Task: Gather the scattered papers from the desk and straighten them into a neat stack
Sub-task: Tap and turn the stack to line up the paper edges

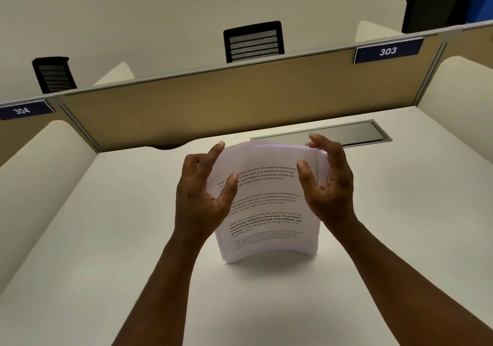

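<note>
Standing the papers [266, 201] upright on the desk [106, 239], our left hand [202, 193] and right hand [328, 185] loosely cup its sides; we should tap gently, keeping edges square.

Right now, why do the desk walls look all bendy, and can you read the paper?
Head view: the wide lens bows the partition; the papers are lit from above, casting a soft shadow on the desk; their upper lines read clearly, the lowest blur.
</note>
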`<state>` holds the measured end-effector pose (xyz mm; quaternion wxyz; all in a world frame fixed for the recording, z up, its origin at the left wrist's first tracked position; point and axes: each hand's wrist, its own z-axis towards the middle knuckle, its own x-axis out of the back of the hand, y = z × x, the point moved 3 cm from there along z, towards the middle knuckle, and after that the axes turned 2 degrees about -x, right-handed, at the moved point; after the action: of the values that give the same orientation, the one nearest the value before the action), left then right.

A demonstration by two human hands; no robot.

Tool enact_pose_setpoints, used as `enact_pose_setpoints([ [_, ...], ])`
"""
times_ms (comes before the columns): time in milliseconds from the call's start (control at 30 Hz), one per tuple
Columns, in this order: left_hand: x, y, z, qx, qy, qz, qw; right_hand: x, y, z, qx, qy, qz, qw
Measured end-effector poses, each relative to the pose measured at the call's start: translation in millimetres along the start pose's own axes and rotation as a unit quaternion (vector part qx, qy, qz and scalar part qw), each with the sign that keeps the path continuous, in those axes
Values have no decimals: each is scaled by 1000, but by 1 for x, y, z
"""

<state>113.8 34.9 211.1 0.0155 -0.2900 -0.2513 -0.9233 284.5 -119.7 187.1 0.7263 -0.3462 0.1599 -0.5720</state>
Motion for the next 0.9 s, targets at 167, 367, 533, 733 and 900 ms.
enact_pose_setpoints([
  [167, 2, -1, 1, 6, 14, 32, 999, 2, 3, 2, 38, 16, -36, 999],
  [367, 0, -3, 0, -2, 33, 45, 998, 3, 7, 4, 13, 39, -33, 999],
  [533, 2, 0, -6, -13, 76, 24, 997, 5, 5, 5, 1, 46, -27, 999],
  [733, -4, 0, -15, 117, 110, -163, 973, 4, -2, -5, -82, 71, 52, 993],
  [900, -25, -9, -44, 297, 104, -297, 901, 4, 5, -48, -192, 68, 72, 977],
])
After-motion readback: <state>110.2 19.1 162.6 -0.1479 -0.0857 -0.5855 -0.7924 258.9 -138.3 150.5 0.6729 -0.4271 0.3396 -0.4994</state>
